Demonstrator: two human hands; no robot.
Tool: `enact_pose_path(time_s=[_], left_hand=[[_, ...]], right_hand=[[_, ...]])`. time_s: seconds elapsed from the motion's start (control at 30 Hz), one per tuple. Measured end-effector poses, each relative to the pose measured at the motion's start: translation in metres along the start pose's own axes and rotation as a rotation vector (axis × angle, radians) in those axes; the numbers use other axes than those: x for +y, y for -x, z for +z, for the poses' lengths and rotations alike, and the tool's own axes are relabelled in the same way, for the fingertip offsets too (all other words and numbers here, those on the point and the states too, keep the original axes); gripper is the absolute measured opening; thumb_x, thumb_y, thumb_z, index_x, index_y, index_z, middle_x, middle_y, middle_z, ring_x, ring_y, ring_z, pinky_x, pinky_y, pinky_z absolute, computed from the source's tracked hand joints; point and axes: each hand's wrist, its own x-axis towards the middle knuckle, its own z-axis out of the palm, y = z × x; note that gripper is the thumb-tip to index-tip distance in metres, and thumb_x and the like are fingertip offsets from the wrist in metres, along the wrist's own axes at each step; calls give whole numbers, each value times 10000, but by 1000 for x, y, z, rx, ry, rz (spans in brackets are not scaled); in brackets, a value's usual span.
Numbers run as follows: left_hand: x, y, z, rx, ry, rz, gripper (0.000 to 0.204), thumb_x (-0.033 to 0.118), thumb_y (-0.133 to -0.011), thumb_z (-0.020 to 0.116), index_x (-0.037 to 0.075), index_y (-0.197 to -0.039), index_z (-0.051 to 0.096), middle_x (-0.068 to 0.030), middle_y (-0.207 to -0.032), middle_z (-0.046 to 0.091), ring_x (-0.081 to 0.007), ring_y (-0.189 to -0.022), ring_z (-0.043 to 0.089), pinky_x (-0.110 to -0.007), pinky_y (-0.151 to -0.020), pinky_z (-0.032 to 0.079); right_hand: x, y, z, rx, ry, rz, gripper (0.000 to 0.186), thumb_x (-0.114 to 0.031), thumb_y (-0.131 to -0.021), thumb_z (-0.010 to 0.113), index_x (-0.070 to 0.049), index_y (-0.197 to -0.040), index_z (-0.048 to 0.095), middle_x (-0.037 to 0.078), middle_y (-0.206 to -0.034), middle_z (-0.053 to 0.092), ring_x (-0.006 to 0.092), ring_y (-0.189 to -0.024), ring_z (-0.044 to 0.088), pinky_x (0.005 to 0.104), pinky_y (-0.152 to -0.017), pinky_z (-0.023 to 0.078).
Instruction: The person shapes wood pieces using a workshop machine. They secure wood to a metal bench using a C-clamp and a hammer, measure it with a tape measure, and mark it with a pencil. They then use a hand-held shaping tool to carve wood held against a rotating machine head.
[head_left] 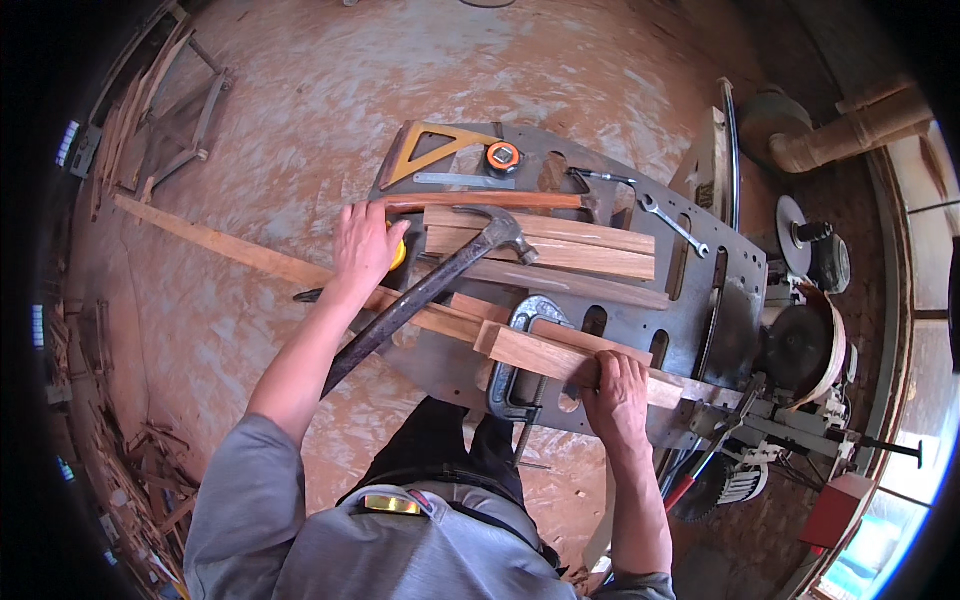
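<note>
My left hand (366, 243) is at the table's left edge, its fingers bent beside a yellow tool (400, 252) mostly hidden by the palm. Its fingertips reach the end of a hammer's reddish wooden handle (480, 201). My right hand (621, 392) grips a short wooden block (535, 356) from above, near its right end. Around the block's left part stands a C-clamp (518, 368). A claw hammer (430, 285) with a dark handle slants across several wooden strips (570, 245). Under my left forearm passes a long narrow board (220, 243), jutting far left.
On the slotted metal table (735, 290) lie a yellow set square (420, 150), a steel ruler (465, 181), an orange-black tape measure (502, 157) and a wrench (675, 225). Machinery with a round disc (797, 340) adjoins its right end. Scrap wood (130, 480) lies at left.
</note>
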Motion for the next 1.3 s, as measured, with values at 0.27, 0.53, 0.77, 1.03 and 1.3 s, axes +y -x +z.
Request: enact_pose_path(time_s=[0.27,0.53,0.77,1.03,1.3], left_hand=[[76,41,-41,-577,229,8,377,323,-910,692,4,-1106,647,-223,-1046,694,-397,-1032,661,-485,-885,518],[88,71,-75,-414,214,-188,394,336,-895,701,9,-1089,600,-210,-952,703,-400,-944,688,-486,-831,528],[77,157,-114,-498,641,-522,299,218,-886,706,-7,-1031,572,-80,-715,610,-208,-628,633,-369,-584,508],[86,195,-84,-494,685,-646,233,179,-907,700,14,-1003,566,-16,-672,567,-125,-527,556,-333,-476,458],[80,190,-67,-335,792,-749,199,156,-903,675,41,-963,524,-1,-652,522,-118,-488,509,-317,-438,426]], right_hand=[[-11,70,-33,89,-485,432,523,-120,-770,842,-3,-1187,548,174,-943,649,317,-854,654,409,-772,539],[12,164,-21,64,-746,564,467,-106,-787,816,5,-1164,563,151,-947,668,231,-875,646,363,-806,523],[23,192,-45,11,-632,513,453,-81,-785,808,-3,-1166,574,125,-919,644,216,-803,627,351,-745,518],[31,196,-45,-24,-713,521,462,-86,-780,806,-4,-1173,577,84,-906,622,183,-806,593,328,-760,506],[47,207,-23,-124,-672,524,537,-90,-791,828,4,-1242,553,128,-952,663,205,-867,637,350,-788,528]])
